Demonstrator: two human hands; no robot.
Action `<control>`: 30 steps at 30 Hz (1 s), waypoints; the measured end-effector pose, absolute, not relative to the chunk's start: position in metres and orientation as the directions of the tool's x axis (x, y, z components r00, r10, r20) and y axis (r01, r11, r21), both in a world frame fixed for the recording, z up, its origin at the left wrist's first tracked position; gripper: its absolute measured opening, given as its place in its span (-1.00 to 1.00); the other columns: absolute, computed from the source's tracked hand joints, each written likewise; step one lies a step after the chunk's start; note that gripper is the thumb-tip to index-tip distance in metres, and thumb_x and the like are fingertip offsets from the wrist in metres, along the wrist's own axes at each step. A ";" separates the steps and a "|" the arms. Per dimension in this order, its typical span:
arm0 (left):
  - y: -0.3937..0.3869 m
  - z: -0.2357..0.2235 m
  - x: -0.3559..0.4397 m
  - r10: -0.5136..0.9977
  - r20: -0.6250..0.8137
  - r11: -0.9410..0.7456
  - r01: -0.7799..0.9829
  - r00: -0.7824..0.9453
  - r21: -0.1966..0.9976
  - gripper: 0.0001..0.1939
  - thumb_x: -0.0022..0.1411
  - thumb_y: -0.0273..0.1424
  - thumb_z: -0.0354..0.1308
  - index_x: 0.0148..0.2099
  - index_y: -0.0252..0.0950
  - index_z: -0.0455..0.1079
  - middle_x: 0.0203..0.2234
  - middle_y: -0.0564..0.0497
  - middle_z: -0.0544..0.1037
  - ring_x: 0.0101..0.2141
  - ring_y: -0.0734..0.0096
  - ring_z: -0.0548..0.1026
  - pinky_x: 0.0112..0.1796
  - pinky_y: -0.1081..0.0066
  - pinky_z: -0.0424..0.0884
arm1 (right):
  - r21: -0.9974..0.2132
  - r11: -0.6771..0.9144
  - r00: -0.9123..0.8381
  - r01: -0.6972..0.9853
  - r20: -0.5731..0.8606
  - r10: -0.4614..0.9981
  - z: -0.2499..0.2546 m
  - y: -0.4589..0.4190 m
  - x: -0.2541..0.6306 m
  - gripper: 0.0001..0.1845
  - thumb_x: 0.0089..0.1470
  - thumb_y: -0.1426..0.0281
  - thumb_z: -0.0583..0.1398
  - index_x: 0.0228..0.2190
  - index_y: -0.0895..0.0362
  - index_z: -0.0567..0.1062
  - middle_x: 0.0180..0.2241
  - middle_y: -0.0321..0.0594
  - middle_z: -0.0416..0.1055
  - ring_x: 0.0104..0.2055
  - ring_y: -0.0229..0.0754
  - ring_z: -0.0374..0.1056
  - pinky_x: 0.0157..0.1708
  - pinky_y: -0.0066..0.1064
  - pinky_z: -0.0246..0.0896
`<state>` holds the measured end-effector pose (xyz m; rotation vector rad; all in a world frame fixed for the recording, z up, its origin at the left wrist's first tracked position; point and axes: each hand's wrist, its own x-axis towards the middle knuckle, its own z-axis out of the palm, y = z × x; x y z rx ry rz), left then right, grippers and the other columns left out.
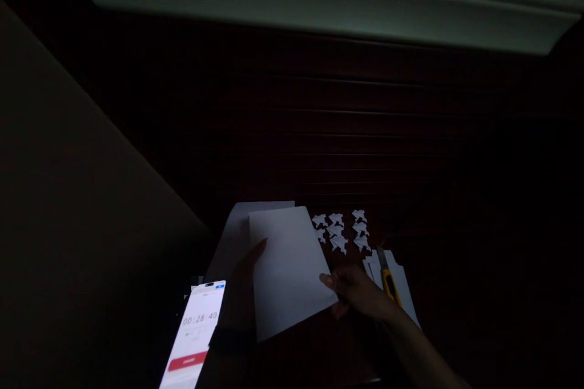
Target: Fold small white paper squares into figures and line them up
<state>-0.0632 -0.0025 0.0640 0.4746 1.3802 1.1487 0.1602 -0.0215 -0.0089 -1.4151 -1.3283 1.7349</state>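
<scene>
A white sheet of paper is held between both hands, slightly tilted above the dark table. My left hand grips its left edge, with the thumb on top and the other fingers hidden beneath. At the lower right edge, my right hand pinches the sheet between thumb and fingers. Behind it, partly covered, lies another large white paper. Several small folded paper figures sit in rows just beyond the sheet's right side.
A lit phone showing a timer stands out at lower left. On the right, a yellow utility knife lies on white paper pieces, its blade exposed. Dark slatted wood rises behind; a pale wall borders the left.
</scene>
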 end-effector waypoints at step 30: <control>-0.007 0.069 -0.060 0.899 -0.410 0.344 -0.336 -0.151 0.877 -0.71 0.25 -0.32 0.05 0.00 -0.28 0.32 -0.05 -0.09 0.40 -0.14 0.24 0.43 -0.17 0.19 0.41 | -0.941 -0.206 -0.339 0.267 -0.292 0.894 0.006 -0.026 0.167 -0.51 -0.02 0.01 0.16 -0.62 0.19 0.41 -0.65 -0.26 0.40 -0.57 -0.27 0.29 -0.55 -0.48 0.11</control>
